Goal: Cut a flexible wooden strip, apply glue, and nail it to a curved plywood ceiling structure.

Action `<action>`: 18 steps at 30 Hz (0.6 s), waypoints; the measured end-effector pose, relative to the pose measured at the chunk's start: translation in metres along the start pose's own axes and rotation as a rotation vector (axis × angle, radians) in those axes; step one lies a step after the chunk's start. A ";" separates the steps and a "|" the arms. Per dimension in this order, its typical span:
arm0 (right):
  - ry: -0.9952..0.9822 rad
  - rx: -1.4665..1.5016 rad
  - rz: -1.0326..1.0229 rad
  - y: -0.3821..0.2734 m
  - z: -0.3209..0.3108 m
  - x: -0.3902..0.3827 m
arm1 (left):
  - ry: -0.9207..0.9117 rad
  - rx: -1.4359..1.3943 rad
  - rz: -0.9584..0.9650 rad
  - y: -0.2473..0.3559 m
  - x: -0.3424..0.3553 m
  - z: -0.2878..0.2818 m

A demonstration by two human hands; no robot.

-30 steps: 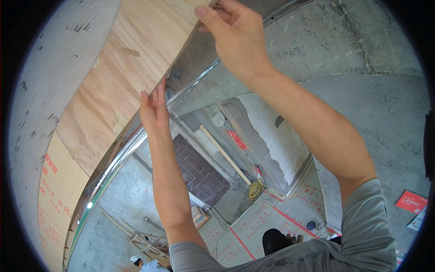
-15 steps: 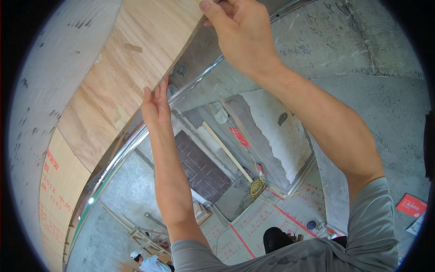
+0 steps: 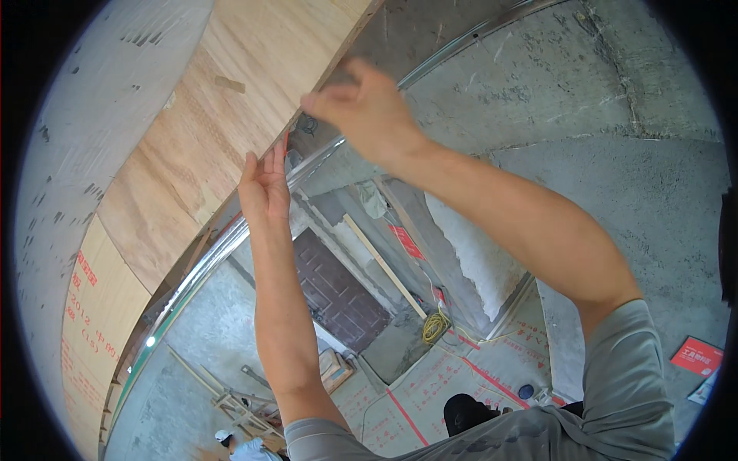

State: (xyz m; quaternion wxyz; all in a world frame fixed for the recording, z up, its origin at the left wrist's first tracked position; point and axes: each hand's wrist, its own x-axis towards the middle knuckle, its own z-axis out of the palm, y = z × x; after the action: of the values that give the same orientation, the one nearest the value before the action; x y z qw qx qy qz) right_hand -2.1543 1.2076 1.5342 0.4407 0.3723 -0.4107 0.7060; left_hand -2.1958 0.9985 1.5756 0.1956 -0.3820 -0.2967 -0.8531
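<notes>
Overhead runs a pale plywood panel with bare wood grain and a small brownish patch. At its lower edge is my left hand, thumb at the front and the fingers reaching up behind the board. Farther along the same edge, my right hand is smeared by motion, with its thumb close to the wood. Whether that thumb touches the board I cannot tell. Beneath the panel's edge passes a shiny metal rail, and a thin orange-red strip shows just beyond my left fingertips.
A second plywood sheet with red print adjoins at lower left. Below are a dark brown door, a leaning wooden batten, a coiled yellow cable and a floor covering with red lines. Another person is at the bottom left.
My right hand has left its pinch on the far part of the panel's edge and moved down and left along it, toward my left hand. The left hand stays in place.
</notes>
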 end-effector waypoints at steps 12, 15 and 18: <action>-0.018 0.249 0.344 0.034 0.059 0.017 | 0.017 0.316 -0.114 0.017 -0.011 -0.019; -0.002 0.229 0.328 0.037 0.058 0.019 | 0.063 0.641 -0.201 0.018 -0.031 -0.027; 0.009 0.204 0.313 0.036 0.060 0.021 | -0.150 1.996 1.113 0.020 -0.034 -0.029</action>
State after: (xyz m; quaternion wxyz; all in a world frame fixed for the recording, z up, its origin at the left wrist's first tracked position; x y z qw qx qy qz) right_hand -2.1852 1.1503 1.5669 0.2876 0.3434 -0.3879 0.8056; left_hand -2.1787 0.9682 1.5408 0.7439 -0.1846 -0.6423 -0.0075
